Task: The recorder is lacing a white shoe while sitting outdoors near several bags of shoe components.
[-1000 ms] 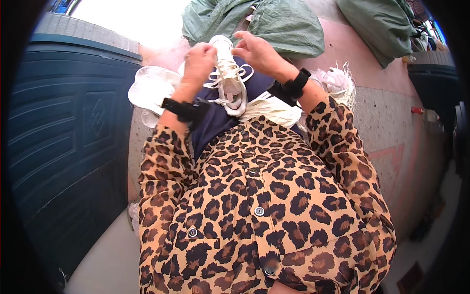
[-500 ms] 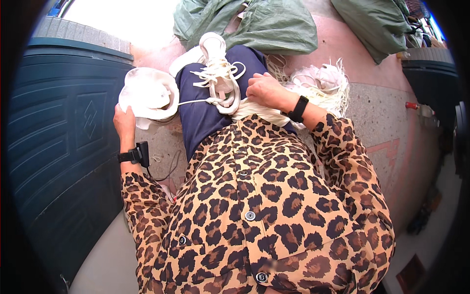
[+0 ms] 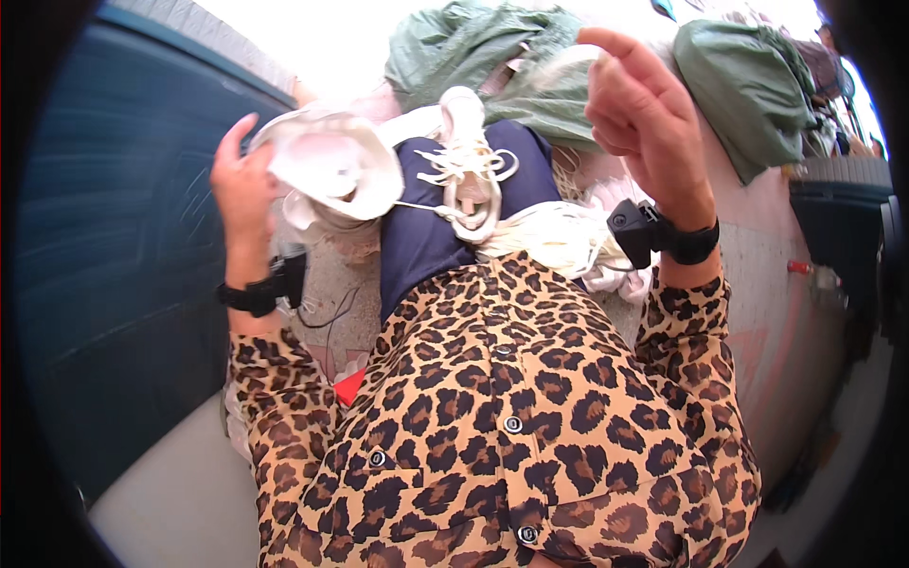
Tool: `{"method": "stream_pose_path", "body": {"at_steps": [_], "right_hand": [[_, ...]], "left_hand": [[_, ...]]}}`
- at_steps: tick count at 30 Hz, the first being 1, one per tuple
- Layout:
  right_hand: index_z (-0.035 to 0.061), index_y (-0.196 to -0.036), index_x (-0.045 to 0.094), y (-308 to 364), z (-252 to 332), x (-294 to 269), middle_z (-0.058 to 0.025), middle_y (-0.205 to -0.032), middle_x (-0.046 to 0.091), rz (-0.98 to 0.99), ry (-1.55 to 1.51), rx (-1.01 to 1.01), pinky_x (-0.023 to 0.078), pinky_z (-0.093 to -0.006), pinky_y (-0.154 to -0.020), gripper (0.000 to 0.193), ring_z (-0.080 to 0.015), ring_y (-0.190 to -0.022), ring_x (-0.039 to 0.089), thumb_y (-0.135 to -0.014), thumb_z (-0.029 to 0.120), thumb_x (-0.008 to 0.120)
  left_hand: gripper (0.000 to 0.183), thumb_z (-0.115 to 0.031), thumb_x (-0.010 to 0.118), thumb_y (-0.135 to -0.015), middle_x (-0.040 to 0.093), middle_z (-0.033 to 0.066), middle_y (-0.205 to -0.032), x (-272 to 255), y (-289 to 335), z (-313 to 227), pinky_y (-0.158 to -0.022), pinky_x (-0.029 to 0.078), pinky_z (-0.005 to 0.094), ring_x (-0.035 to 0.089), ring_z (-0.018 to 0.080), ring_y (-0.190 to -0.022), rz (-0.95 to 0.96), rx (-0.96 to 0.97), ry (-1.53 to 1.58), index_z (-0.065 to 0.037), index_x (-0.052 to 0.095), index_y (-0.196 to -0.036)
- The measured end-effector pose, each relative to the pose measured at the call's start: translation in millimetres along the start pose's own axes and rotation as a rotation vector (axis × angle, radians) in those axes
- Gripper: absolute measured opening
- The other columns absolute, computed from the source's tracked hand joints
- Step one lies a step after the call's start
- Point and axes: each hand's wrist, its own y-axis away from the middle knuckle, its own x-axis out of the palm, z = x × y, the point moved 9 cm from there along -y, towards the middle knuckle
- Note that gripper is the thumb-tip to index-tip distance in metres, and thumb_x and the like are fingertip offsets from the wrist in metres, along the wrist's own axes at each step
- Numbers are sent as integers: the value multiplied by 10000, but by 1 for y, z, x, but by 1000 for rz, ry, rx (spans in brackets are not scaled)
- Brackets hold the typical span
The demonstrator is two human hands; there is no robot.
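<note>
A white shoe (image 3: 464,137) lies along the dark blue trousers (image 3: 417,241) on the person's lap, its toe pointing far and its opening near, with pale laces (image 3: 476,163) looping out over its front. A thin cord (image 3: 421,205) stretches from the shoe leftward to a white bowl (image 3: 377,175), which tilts just beside the left knee and has pale stuff inside. The left hand (image 3: 244,185) is at the bowl's left side, thumb and forefinger apart; its grip is blurred against the rim, so I cannot tell whether it is holding the bowl. The right hand (image 3: 644,114) is raised on the far right, well apart from the shoe, fingers curled and the forefinger bent to the left; the grip looks narrow, but I cannot tell whether anything is in it. Black straps (image 3: 254,297) with small boxes circle both wrists. A bundle of pale strands (image 3: 559,232) lies on the lap, right of the shoe's opening. Farther off are a green sack (image 3: 454,47) beyond the knees and another sack (image 3: 743,104) to its right. A dark blue door (image 3: 123,208) stands at left.
</note>
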Motion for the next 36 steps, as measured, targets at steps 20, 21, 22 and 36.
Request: {"method": "stream_pose_path", "body": {"at_steps": [20,21,22,36], "right_hand": [[-13,-1007,566,-20,-240,143,-204,-780,614,427,905,183,481,-340,-686,434,-303,-750,616,-698,277,660],[-22,-1003,564,-21,-244,147,-209,-827,612,405,965,209,478,-356,-709,456,-320,-782,609,-690,296,659],[-7,-956,569,-24,-248,150,-207,-836,605,394,1004,248,472,-372,-727,399,-328,-811,599,-704,296,627],[-67,-879,568,-18,-222,93,22,-707,532,56,282,444,402,-242,-588,221,-64,-657,448,-854,149,526]], "left_hand": [[334,-65,506,-833,516,49,-744,51,15,66,-607,466,287,523,144,-663,377,-181,939,-84,359,-1132],[334,-65,506,-833,516,49,-744,52,13,66,-607,466,287,523,144,-663,378,-178,940,-84,359,-1132],[343,-69,511,-831,516,47,-754,61,16,61,-611,467,286,523,141,-668,441,-226,878,-85,355,-1137],[230,-103,476,-850,589,114,-944,46,32,197,-719,446,272,568,174,-850,112,-331,543,-41,479,-1071]]}}
